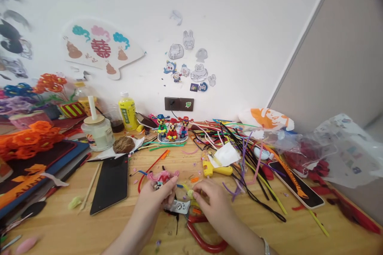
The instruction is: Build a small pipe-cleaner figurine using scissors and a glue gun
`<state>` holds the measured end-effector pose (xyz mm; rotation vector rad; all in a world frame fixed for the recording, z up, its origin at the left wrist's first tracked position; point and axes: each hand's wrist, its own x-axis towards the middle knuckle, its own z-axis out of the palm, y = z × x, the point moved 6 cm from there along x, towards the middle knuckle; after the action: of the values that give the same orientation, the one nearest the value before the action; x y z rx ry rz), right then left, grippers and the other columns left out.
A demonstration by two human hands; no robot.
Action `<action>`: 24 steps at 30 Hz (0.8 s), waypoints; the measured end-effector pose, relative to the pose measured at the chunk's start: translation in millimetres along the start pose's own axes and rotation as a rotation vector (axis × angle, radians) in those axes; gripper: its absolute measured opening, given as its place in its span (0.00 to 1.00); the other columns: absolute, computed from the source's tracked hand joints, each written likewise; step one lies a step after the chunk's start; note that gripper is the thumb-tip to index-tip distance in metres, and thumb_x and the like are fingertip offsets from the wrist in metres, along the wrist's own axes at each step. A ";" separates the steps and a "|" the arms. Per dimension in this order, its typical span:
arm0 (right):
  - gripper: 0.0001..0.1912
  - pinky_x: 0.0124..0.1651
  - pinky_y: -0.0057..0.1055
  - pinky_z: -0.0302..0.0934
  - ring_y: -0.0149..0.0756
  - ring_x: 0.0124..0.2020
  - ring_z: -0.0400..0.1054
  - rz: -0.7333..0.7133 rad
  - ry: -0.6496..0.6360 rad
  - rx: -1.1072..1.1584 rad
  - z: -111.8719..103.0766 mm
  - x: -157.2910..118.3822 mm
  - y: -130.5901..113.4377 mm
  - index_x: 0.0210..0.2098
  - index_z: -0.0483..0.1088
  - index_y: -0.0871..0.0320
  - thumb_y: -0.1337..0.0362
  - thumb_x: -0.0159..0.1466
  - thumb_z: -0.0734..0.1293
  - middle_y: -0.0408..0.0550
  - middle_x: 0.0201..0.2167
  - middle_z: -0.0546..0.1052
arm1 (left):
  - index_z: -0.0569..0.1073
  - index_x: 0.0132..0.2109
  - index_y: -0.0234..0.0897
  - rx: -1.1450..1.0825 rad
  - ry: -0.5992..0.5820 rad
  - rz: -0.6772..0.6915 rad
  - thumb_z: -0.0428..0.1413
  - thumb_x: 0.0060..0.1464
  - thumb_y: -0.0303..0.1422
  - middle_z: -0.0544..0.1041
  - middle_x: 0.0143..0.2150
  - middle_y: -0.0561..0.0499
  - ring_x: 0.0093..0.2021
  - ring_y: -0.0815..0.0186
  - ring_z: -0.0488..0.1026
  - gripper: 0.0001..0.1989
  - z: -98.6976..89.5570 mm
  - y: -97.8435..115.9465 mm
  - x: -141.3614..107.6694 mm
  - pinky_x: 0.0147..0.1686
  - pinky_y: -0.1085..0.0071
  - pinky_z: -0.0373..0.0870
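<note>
My left hand (160, 197) is closed around a small pink and red pipe-cleaner figure (163, 176), whose lower part is hidden by the fingers. My right hand (211, 201) pinches a yellow-green fuzzy pipe-cleaner piece (190, 194) just to the right of the figure. Under both hands lies a pair of red-handled scissors (206, 241) with a metal pivot, partly covered. Beyond the hands, three finished-looking figures (172, 130) in green, red and pink stand on a small tray (176, 140).
A yellow glue gun (208, 167) and a heap of loose pipe cleaners (239, 167) lie at the right. One dark phone (110, 185) is at the left, another phone (299, 187) at the right. A glass jar (98, 135) and a yellow bottle (127, 111) stand near the wall.
</note>
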<state>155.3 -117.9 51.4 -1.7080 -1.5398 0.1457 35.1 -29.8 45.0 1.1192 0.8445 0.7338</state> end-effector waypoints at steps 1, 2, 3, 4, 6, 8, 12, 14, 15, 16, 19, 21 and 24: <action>0.06 0.34 0.28 0.57 0.34 0.31 0.66 0.005 -0.006 0.004 3.2 -0.2 0.8 0.30 0.69 0.57 0.72 0.55 0.62 0.44 0.28 0.73 | 0.64 0.21 0.35 -0.011 -0.020 0.005 0.59 0.37 0.43 0.61 0.11 0.59 0.13 0.76 0.54 0.16 0.4 -1.1 0.9 0.14 0.79 0.47; 0.08 0.35 0.29 0.58 0.34 0.32 0.66 0.014 -0.010 0.008 6.0 -0.3 2.1 0.32 0.69 0.58 0.73 0.55 0.62 0.45 0.29 0.74 | 0.64 0.20 0.35 -0.013 -0.041 0.007 0.59 0.37 0.42 0.61 0.11 0.59 0.13 0.76 0.54 0.16 1.3 -2.4 1.4 0.14 0.78 0.47; 0.10 0.35 0.29 0.59 0.34 0.32 0.66 0.025 -0.012 0.014 7.7 0.1 4.1 0.34 0.69 0.58 0.74 0.54 0.61 0.45 0.29 0.74 | 0.64 0.20 0.35 -0.009 -0.057 0.003 0.59 0.37 0.42 0.62 0.11 0.58 0.14 0.76 0.54 0.17 2.5 -3.9 1.3 0.15 0.78 0.48; 0.11 0.36 0.29 0.59 0.34 0.31 0.66 0.038 -0.013 0.020 8.0 1.1 7.0 0.35 0.69 0.58 0.74 0.54 0.61 0.46 0.30 0.74 | 0.63 0.18 0.35 -0.005 -0.070 -0.009 0.60 0.36 0.41 0.62 0.12 0.58 0.14 0.76 0.55 0.17 4.1 -5.6 0.8 0.15 0.78 0.48; 0.12 0.37 0.30 0.60 0.35 0.33 0.67 0.055 0.004 0.018 1.7 5.0 14.9 0.37 0.69 0.58 0.74 0.54 0.61 0.47 0.32 0.74 | 0.63 0.18 0.35 -0.024 -0.080 -0.053 0.61 0.34 0.41 0.62 0.12 0.58 0.14 0.75 0.56 0.17 7.8 -9.1 -1.8 0.16 0.78 0.51; 0.12 0.39 0.32 0.60 0.37 0.36 0.66 0.065 0.068 -0.038 -15.8 11.3 27.1 0.37 0.69 0.59 0.73 0.55 0.60 0.49 0.34 0.73 | 0.66 0.20 0.34 -0.089 -0.075 -0.080 0.61 0.33 0.40 0.65 0.14 0.57 0.15 0.75 0.58 0.15 11.7 -10.4 -5.4 0.17 0.78 0.54; 0.11 0.43 0.37 0.58 0.41 0.38 0.65 0.221 0.259 -0.275 -68.4 20.6 68.5 0.35 0.69 0.62 0.73 0.54 0.58 0.53 0.35 0.72 | 0.65 0.19 0.34 -0.155 -0.076 -0.073 0.61 0.34 0.37 0.67 0.14 0.56 0.16 0.74 0.60 0.14 16.4 -8.9 -8.2 0.18 0.77 0.56; 0.12 0.38 0.35 0.60 0.38 0.33 0.67 0.268 0.276 -0.283 -86.8 22.0 88.2 0.36 0.68 0.63 0.72 0.55 0.57 0.54 0.35 0.72 | 0.64 0.16 0.34 -0.134 -0.085 -0.085 0.62 0.33 0.38 0.66 0.13 0.56 0.16 0.74 0.60 0.15 16.1 -9.6 -6.8 0.18 0.77 0.56; 0.11 0.37 0.34 0.60 0.38 0.33 0.67 0.279 0.271 -0.288 -93.3 22.0 96.0 0.35 0.69 0.62 0.72 0.55 0.57 0.54 0.34 0.72 | 0.64 0.16 0.34 -0.124 -0.082 -0.091 0.62 0.32 0.38 0.66 0.13 0.55 0.16 0.74 0.60 0.15 15.1 -10.0 -5.8 0.18 0.77 0.56; 0.11 0.37 0.35 0.60 0.39 0.32 0.67 0.287 0.265 -0.295 -98.4 21.5 102.2 0.34 0.69 0.63 0.71 0.55 0.58 0.54 0.33 0.72 | 0.65 0.17 0.33 -0.118 -0.076 -0.097 0.62 0.32 0.38 0.66 0.13 0.55 0.16 0.73 0.60 0.15 13.8 -10.3 -5.0 0.18 0.77 0.56; 0.10 0.37 0.35 0.59 0.39 0.33 0.67 0.290 0.220 -0.313 -103.7 19.2 108.9 0.33 0.69 0.63 0.71 0.55 0.58 0.54 0.32 0.73 | 0.67 0.20 0.33 -0.116 -0.059 -0.103 0.62 0.32 0.38 0.67 0.14 0.55 0.17 0.73 0.61 0.14 10.7 -10.6 -4.5 0.19 0.77 0.57; 0.10 0.36 0.31 0.60 0.36 0.32 0.67 0.253 0.146 -0.303 -97.5 18.8 102.7 0.33 0.70 0.61 0.71 0.54 0.59 0.50 0.32 0.74 | 0.67 0.20 0.33 -0.124 -0.061 -0.091 0.62 0.34 0.38 0.68 0.15 0.55 0.18 0.72 0.62 0.14 10.4 -10.0 -5.3 0.20 0.77 0.59; 0.10 0.39 0.30 0.58 0.36 0.35 0.66 0.164 0.024 -0.317 -78.5 18.8 84.8 0.31 0.70 0.58 0.72 0.50 0.63 0.46 0.32 0.74 | 0.67 0.21 0.33 -0.131 -0.058 -0.074 0.62 0.35 0.38 0.68 0.16 0.56 0.18 0.73 0.62 0.14 10.7 -9.4 -6.3 0.20 0.77 0.59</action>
<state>271.2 -132.7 58.5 -2.0772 -1.4627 -0.0380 42.0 -42.5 39.5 0.9823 0.7737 0.6823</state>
